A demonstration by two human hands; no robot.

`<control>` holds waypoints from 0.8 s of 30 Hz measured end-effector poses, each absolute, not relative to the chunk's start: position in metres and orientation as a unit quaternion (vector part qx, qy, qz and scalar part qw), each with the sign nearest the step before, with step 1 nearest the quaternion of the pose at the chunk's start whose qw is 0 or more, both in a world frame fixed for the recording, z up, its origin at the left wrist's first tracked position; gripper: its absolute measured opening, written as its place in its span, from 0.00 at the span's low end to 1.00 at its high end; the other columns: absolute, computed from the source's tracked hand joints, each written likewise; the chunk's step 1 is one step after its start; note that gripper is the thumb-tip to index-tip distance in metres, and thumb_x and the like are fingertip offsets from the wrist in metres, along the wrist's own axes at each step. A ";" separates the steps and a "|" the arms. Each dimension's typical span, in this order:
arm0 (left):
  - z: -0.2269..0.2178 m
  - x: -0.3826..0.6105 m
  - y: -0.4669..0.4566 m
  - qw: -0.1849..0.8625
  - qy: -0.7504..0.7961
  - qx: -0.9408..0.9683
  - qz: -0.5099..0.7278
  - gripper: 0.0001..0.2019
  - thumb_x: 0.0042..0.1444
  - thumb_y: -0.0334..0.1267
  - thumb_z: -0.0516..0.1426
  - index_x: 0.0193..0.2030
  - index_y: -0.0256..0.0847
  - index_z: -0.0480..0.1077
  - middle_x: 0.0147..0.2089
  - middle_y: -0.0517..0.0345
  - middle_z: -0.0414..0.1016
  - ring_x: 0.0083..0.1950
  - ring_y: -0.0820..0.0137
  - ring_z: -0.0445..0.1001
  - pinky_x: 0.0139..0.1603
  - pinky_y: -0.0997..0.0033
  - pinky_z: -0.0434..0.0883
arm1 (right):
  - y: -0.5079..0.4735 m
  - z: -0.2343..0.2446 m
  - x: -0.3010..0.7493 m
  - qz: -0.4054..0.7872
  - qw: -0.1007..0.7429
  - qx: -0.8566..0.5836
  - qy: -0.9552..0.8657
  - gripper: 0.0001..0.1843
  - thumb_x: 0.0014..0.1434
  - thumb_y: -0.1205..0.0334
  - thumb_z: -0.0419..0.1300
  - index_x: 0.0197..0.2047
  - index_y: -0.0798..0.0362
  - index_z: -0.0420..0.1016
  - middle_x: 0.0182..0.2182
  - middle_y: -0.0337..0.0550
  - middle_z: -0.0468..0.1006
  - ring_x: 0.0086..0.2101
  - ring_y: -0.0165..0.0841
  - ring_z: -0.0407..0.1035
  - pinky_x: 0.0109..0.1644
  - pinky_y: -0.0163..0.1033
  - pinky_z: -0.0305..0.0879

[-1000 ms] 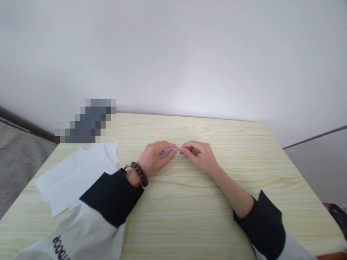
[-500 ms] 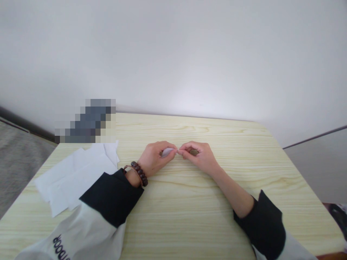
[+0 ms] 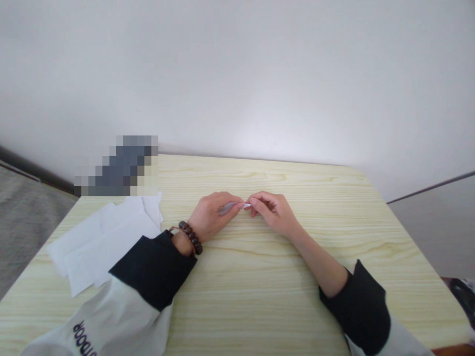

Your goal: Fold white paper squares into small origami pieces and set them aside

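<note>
Between my two hands, above the middle of the table, is a small folded piece of white paper (image 3: pixel 227 208). My left hand (image 3: pixel 213 212) pinches it between thumb and fingers, with part of the paper showing inside the curl of the hand. The narrow end of the paper sticks out to the right. There my right hand (image 3: pixel 272 211) has its thumb and fingertips closed at that tip. Much of the folded paper is hidden by the fingers.
Several white paper sheets (image 3: pixel 115 242) lie overlapping on the left of the wood-grain table (image 3: pixel 252 306), partly under my left sleeve. A blurred dark object (image 3: pixel 120 168) is at the back left corner. A white wall (image 3: pixel 260 79) rises behind the table.
My right thumb and fingers have shifted slightly at the paper's tip, so more of its white end shows between the hands. My left hand has stayed nearly still.
</note>
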State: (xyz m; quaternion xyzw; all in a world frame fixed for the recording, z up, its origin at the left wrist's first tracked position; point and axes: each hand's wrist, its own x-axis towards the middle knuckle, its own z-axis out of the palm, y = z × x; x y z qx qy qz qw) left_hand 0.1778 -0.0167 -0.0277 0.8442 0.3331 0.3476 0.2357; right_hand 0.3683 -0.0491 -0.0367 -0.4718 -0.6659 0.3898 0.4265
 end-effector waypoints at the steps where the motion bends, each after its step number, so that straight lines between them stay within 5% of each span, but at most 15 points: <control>1: -0.029 0.178 -0.016 0.226 0.326 0.847 0.353 0.08 0.59 0.37 0.55 0.36 0.39 0.75 0.33 0.57 0.79 0.35 0.71 0.75 0.38 0.73 0.68 | -0.049 -0.037 0.368 0.388 0.422 -0.473 -0.669 0.12 0.61 0.58 0.55 0.33 0.55 0.75 0.26 0.40 0.78 0.26 0.27 0.72 0.29 0.31 0.66; 24: -0.025 0.179 -0.016 0.309 0.393 0.808 0.313 0.12 0.55 0.44 0.55 0.33 0.40 0.76 0.32 0.58 0.79 0.31 0.71 0.74 0.31 0.75 0.67 | -0.050 -0.035 0.365 0.235 0.385 -0.463 -0.763 0.07 0.61 0.62 0.55 0.33 0.53 0.73 0.23 0.37 0.74 0.25 0.27 0.69 0.32 0.31 0.63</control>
